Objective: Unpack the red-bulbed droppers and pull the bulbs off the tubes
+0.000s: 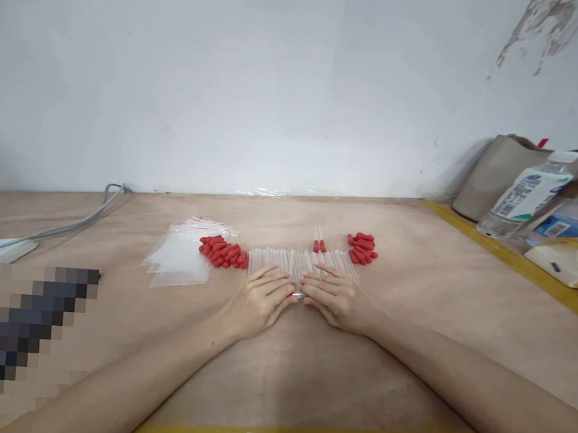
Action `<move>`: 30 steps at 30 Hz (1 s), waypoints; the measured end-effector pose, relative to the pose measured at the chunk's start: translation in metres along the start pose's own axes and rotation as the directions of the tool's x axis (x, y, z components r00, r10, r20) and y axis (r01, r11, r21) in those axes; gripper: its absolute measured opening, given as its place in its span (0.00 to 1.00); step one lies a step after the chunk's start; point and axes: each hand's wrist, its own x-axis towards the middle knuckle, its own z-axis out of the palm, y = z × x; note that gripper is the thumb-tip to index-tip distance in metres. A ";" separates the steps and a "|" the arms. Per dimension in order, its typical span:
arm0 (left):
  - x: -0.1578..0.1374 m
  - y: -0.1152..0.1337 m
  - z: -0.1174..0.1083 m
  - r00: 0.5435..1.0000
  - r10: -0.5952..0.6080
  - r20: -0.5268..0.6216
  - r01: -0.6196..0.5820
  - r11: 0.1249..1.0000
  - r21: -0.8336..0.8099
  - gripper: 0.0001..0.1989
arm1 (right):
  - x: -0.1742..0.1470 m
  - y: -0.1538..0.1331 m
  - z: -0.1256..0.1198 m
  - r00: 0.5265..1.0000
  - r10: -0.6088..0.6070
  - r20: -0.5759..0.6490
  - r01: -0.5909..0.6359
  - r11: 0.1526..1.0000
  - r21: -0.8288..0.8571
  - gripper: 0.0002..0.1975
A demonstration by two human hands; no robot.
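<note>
A row of thin clear dropper tubes [286,259] lies side by side on the table, their far ends showing past my fingers. My left hand [262,299] rests over the left part of the row, fingers stretched out and open. Over the right part lies my right hand [338,300], also open, its fingertips close to those of the left. Both hands hide the near part of the tubes. Just beyond the row are two droppers [319,246] with red bulbs fitted. Loose red rubber bulbs [223,251] form a pile at the left end, and a smaller pile of red bulbs [363,248] sits at the right.
Clear zip bags [180,255] are stacked left of the bulbs. A grey cable [78,220] runs along the left. At the right, beyond yellow tape [494,257], stand a plastic bottle [528,197], a beige container [489,178] and a yellow-white packet [563,261]. A wall [278,90] closes the back.
</note>
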 end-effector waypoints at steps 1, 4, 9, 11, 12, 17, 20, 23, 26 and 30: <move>0.000 0.001 -0.001 1.000 0.013 0.010 -0.013 1.000 0.005 0.06 | 0.000 0.000 -0.001 1.000 -0.017 -0.005 0.017 1.000 -0.005 0.09; 0.001 0.002 -0.003 0.999 0.021 0.031 -0.022 1.000 0.015 0.06 | 0.000 -0.001 -0.004 0.998 -0.060 -0.015 0.059 0.998 -0.028 0.08; 0.000 0.003 -0.005 0.999 0.013 0.047 -0.013 1.000 0.007 0.05 | -0.001 0.000 -0.008 0.992 -0.121 -0.028 0.119 0.991 -0.064 0.08; -0.001 0.003 -0.006 0.999 0.013 0.042 -0.013 1.000 -0.006 0.05 | -0.003 0.001 -0.009 0.991 -0.133 -0.028 0.130 0.989 -0.076 0.08; -0.002 0.002 -0.006 0.999 0.019 0.039 -0.019 1.000 -0.013 0.05 | -0.004 0.002 -0.010 0.990 -0.140 -0.028 0.138 0.987 -0.080 0.08; -0.009 -0.005 -0.010 1.000 -0.018 0.006 0.018 1.000 -0.004 0.05 | -0.012 0.011 -0.017 0.990 -0.133 -0.040 0.129 0.988 -0.090 0.10; -0.014 -0.013 -0.014 0.994 -0.104 -0.034 0.106 0.993 0.046 0.05 | -0.018 0.026 -0.024 0.994 0.020 -0.112 -0.035 0.990 -0.136 0.10; -0.012 -0.017 -0.016 0.981 -0.191 -0.044 0.192 0.981 0.013 0.07 | -0.025 0.046 -0.030 0.948 0.233 -0.215 -0.281 0.932 -0.230 0.10; -0.002 -0.019 -0.016 0.948 -0.319 0.003 0.319 0.948 -0.024 0.11 | -0.034 0.069 -0.035 0.866 0.425 -0.263 -0.489 0.830 -0.268 0.12; 0.016 -0.018 -0.013 0.911 -0.407 0.071 0.410 0.912 -0.030 0.16 | -0.049 0.094 -0.041 0.793 0.540 -0.282 -0.602 0.764 -0.232 0.14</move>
